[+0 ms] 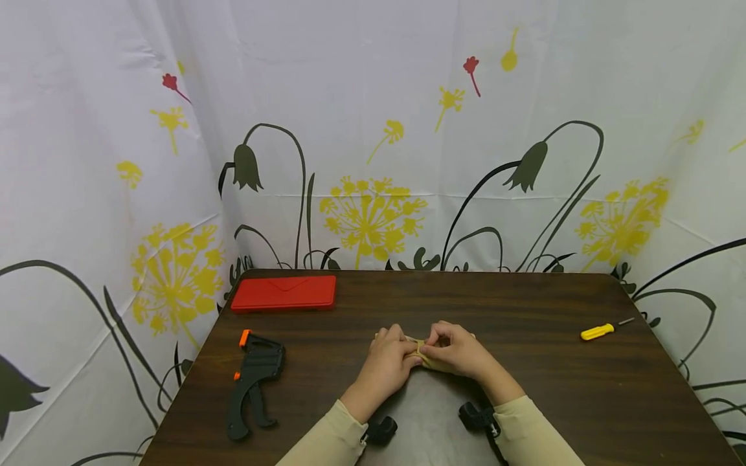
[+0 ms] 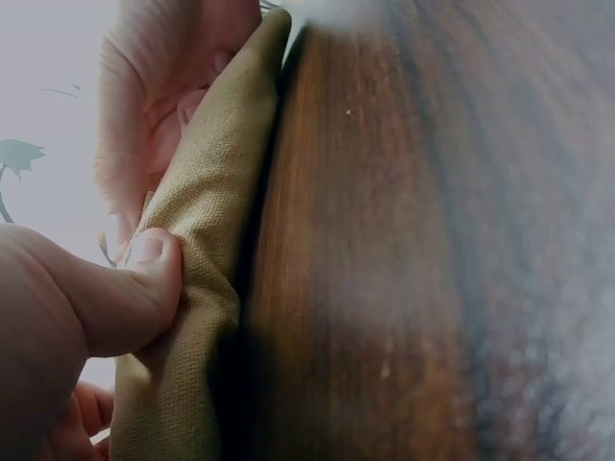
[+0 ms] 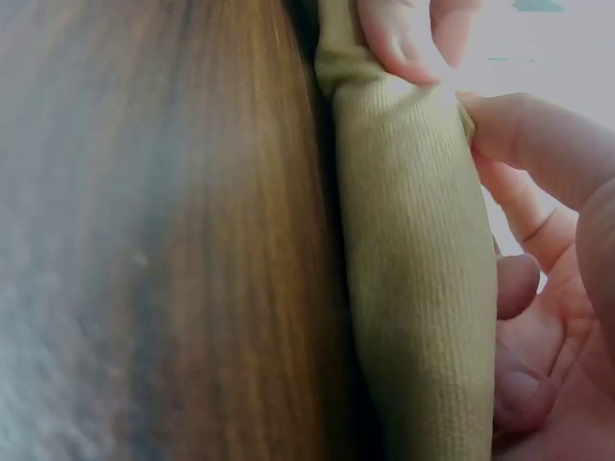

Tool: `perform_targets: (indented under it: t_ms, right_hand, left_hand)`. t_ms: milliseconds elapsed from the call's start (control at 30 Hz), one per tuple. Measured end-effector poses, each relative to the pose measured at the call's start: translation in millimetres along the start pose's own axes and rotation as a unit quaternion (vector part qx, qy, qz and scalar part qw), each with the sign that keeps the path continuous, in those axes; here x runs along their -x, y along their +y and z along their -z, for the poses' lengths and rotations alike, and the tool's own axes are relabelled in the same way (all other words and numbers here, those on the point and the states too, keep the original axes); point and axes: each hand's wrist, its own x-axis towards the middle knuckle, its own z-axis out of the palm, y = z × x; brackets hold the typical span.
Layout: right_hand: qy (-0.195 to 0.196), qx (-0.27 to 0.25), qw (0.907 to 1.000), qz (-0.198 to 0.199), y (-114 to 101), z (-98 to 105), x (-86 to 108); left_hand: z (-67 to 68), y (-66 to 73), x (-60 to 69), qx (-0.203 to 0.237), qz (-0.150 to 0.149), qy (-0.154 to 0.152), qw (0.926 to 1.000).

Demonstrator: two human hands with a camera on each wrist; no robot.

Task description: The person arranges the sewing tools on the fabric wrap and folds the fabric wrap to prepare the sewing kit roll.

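A tan, ribbed-cloth bundle point(image 1: 436, 365) lies near the table's front middle, between both hands; its full shape is hidden by them. My left hand point(image 1: 386, 360) grips its left part, the thumb point(image 2: 139, 293) pressing on the creased cloth and the fingers behind it. From the other side my right hand point(image 1: 462, 353) pinches a small piece of the cloth between thumb and forefinger, close to the left thumb. In the right wrist view the cloth point(image 3: 418, 250) runs lengthwise, with the right hand's other fingers curled behind it.
A black bar clamp with orange tips point(image 1: 256, 382) lies at left on the dark wood table point(image 1: 513, 304). Behind it sits a red case point(image 1: 284, 293). Far right lies a yellow-handled screwdriver point(image 1: 600, 331). A flower-printed curtain point(image 1: 373, 97) hangs along the back edge.
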Motion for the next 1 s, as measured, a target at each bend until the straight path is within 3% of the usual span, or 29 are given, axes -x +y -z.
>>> perform_targets:
  t_ms: [400,533,667,733,1000]
  right_hand:
    - [0.032,-0.079,0.996,-0.027,19,10,2.0]
    - [0.026,-0.059,0.9972,-0.036,25,21,4.1]
    - [0.041,0.01,0.999,-0.011,31,33,8.2]
    - [0.054,0.033,0.998,0.003,34,38,10.8]
    - [0.037,0.002,0.9992,0.011,42,48,13.4]
  left_hand:
    - [3.5,0.3,-3.7,-0.021,0.009,-0.004,0.9997]
    - [8.5,-0.7,-4.1,-0.017,0.024,-0.047,0.9985]
    - [12.8,-2.3,-0.2,-0.015,0.032,-0.111,0.9931]
    - [13.0,-4.5,0.9,-0.003,0.037,-0.129,0.9909]
    - [7.5,-24.1,-2.6,0.056,0.029,-0.135,0.9888]
